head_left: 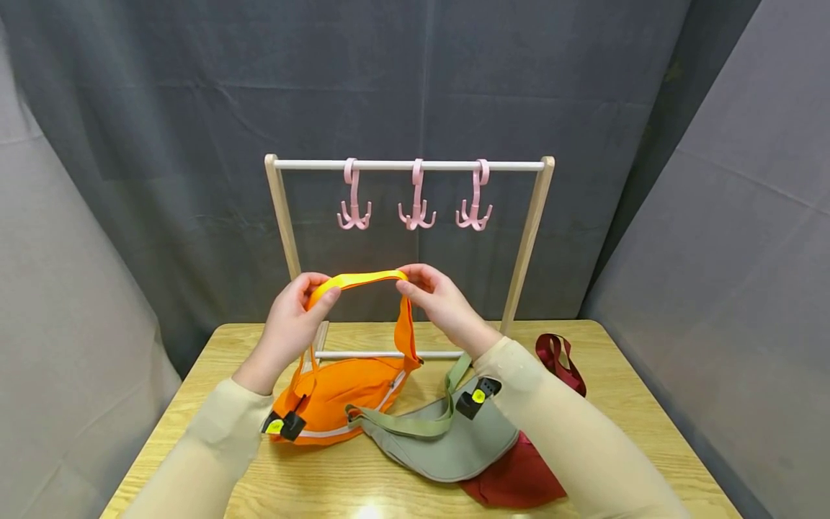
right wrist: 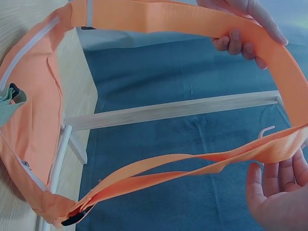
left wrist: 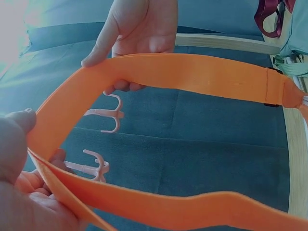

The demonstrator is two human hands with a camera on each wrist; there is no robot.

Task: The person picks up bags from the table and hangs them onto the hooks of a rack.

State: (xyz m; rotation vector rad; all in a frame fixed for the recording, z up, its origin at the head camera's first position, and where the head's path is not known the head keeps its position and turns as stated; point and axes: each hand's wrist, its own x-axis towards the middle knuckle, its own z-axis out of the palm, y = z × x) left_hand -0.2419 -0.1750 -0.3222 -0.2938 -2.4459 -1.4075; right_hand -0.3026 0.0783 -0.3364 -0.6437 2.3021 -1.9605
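An orange waist bag [head_left: 344, 393] with a white zipper rests on the table. Its orange strap [head_left: 366, 278] is lifted into a loop above it. My left hand [head_left: 293, 317] pinches the strap at the loop's upper left corner, thumb on one side and fingers on the other. At the upper right corner, my right hand [head_left: 447, 306] holds the same strap between thumb and fingers. Between the hands the strap runs nearly level. In the right wrist view, both ends of the strap [right wrist: 168, 18] meet the bag [right wrist: 36, 106], with a black buckle [right wrist: 73, 219] at the lower one.
Behind the hands stands a rack with a white rail [head_left: 447, 166] and wooden posts [head_left: 530, 238]. Three pink hooks [head_left: 417, 194] hang from the rail. A grey-green bag [head_left: 447, 450] overlaps a dark red bag [head_left: 519, 476] on the table [head_left: 635, 432], under my right forearm.
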